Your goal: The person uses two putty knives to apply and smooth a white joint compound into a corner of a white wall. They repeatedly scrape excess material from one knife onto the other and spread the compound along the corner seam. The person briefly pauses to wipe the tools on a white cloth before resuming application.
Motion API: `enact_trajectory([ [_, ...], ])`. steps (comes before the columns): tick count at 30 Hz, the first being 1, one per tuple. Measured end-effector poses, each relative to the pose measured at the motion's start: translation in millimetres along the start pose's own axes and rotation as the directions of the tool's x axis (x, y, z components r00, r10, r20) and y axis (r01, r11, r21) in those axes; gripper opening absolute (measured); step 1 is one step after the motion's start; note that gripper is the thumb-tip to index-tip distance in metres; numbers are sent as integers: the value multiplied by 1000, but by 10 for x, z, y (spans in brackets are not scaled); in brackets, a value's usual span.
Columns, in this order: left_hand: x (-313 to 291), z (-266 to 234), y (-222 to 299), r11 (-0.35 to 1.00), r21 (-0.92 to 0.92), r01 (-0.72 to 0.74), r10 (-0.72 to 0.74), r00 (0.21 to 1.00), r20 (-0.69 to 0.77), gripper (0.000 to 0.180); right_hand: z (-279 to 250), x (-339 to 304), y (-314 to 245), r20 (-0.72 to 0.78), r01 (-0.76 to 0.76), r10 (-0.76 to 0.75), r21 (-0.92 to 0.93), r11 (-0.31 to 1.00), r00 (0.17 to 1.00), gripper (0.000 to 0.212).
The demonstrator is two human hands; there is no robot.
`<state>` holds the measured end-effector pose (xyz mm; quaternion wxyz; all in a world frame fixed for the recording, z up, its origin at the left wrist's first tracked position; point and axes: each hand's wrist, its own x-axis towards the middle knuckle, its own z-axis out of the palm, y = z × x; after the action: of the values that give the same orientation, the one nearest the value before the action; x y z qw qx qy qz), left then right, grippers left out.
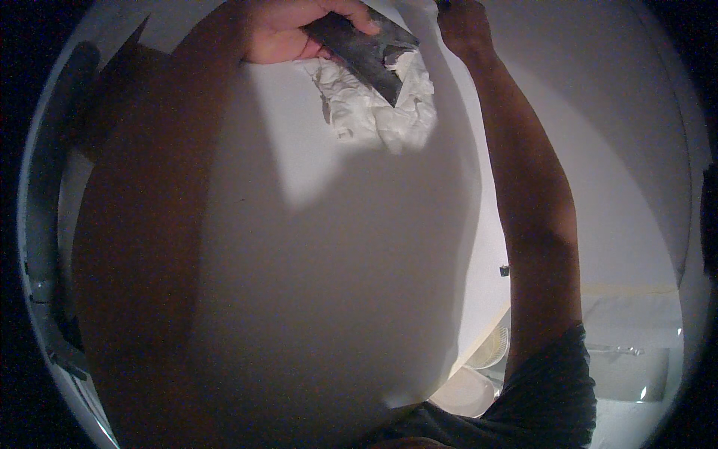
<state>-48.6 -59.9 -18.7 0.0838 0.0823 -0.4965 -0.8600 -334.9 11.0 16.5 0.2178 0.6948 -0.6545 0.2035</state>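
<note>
At the top of the head view my left hand (288, 30) is closed on a dark, flat, pointed plate (366, 56), the thumb lying across its face. A whitish lump (404, 61) clings near the plate's right edge. Just below and behind it is a rough, crumpled-looking white patch (374, 120) on a smooth white surface (336, 247). Whether that patch is wet paste or crumpled sheet I cannot tell. My right hand (460, 22) reaches up beside a pale edge right of the plate. Its fingers are dark and partly cut off by the frame.
Low on the right, past the white surface's slanting edge, are a round pale dish (467, 393) and a slatted basket (491, 348). A shiny metal bar (613, 349) lies farther right. A dark pipe-like shape (43, 179) runs along the left rim. Shadows cover much of the surface.
</note>
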Motion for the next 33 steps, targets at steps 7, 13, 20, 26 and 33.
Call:
enact_trajectory([
  [7,-57,-50,122,997,6,76,-76,996,48,33,82,71,-70,-29,14,-18,-127,992,999,36],
  [13,-131,-114,121,995,-7,95,-94,995,37,32,297,23,-222,-116,-37,24,-106,994,993,36],
  [20,-2,77,46,992,-33,118,-118,993,17,33,39,-31,40,-4,6,-7,-110,994,1000,32],
  [26,-112,-71,87,999,21,48,-46,994,-98,28,282,277,125,62,-14,22,-136,991,998,31],
  [33,-7,-82,67,997,58,41,-38,998,-44,31,213,87,112,11,49,-48,-108,993,999,33],
])
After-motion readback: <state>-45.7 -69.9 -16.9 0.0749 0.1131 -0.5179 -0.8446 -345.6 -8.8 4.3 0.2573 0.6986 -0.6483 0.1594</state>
